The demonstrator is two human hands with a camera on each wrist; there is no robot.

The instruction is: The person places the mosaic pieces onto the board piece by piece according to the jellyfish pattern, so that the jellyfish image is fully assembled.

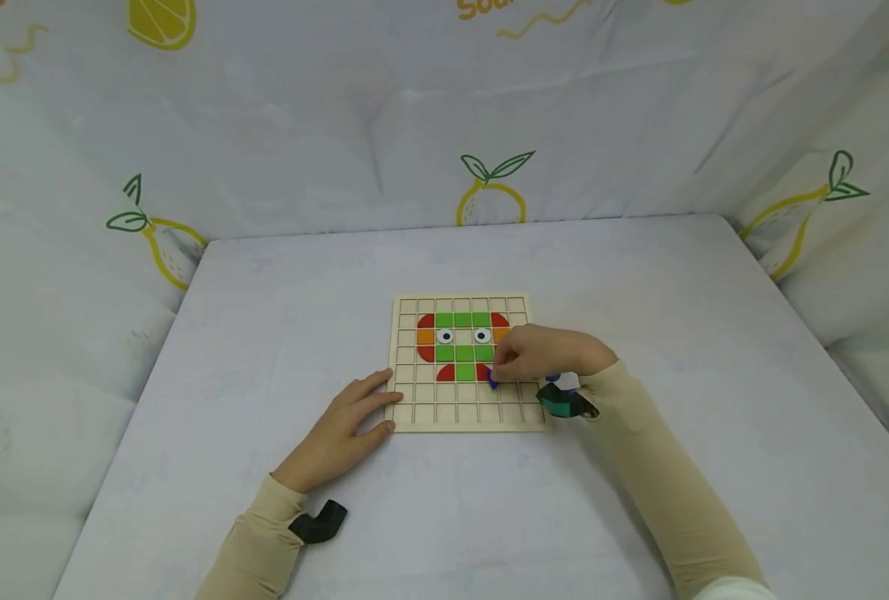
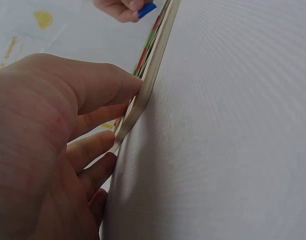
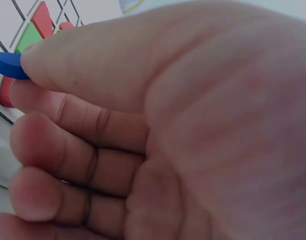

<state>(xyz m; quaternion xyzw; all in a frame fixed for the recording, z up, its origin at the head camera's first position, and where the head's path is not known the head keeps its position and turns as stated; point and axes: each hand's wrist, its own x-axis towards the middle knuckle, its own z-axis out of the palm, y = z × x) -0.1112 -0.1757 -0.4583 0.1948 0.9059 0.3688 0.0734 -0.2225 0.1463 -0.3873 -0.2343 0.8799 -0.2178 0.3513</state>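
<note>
A pale wooden grid board (image 1: 444,414) lies on the table with red, green and orange tiles in its cells. Two of its pieces look like eyes, white with black centres. Between thumb and index finger my right hand (image 1: 536,351) pinches a blue tile (image 3: 11,65) with a curved edge, just over the board, beside a red tile (image 1: 482,372) in the lower coloured row. My left hand (image 1: 339,433) rests at the board's left edge, fingers spread and fairly straight, touching the rim. In the left wrist view its thumb (image 2: 113,82) lies against the board's side.
A white cloth covers the table (image 1: 264,308) around the board. Behind and at the sides hangs a white curtain (image 1: 302,125) printed with lemons. Dark wrist-camera mounts (image 1: 320,522) sit on both wrists over beige sleeves (image 1: 661,467).
</note>
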